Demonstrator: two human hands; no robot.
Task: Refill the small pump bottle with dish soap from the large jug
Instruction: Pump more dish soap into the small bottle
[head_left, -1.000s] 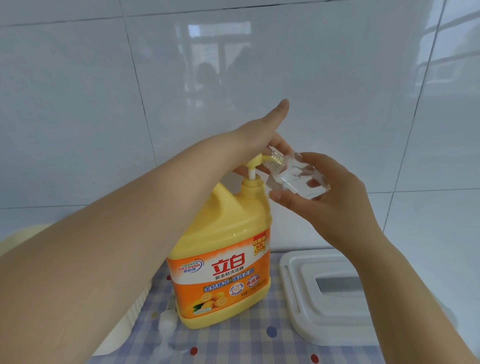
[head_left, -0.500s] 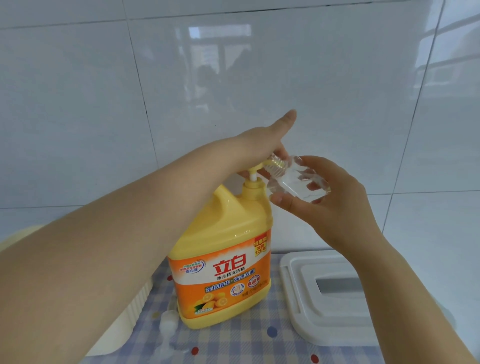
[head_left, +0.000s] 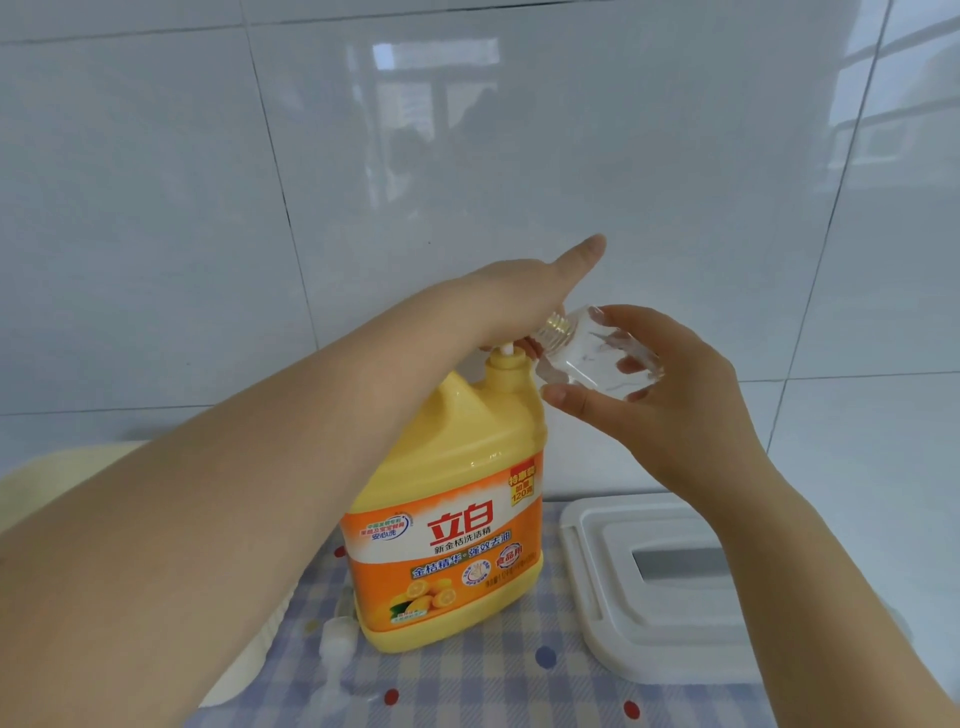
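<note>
The large yellow dish soap jug (head_left: 457, 467) stands upright on the checked tablecloth. My left hand (head_left: 519, 296) lies on top of its pump (head_left: 506, 354) and presses down, thumb pointing outward; the pump head and my fingers are mostly hidden under the hand. My right hand (head_left: 675, 415) holds the small clear bottle (head_left: 587, 358), tilted with its open threaded neck against the jug's pump spout. The bottle looks nearly empty. Its white pump cap (head_left: 336, 644) lies on the cloth in front of the jug at the left.
A white plastic box lid (head_left: 675, 613) lies to the right of the jug. A cream basin (head_left: 52, 478) sits at the far left, partly behind my left arm. White wall tiles close off the back.
My left hand has sunk lower, pushing the jug's pump down. The small bottle in my right hand has stayed at the spout.
</note>
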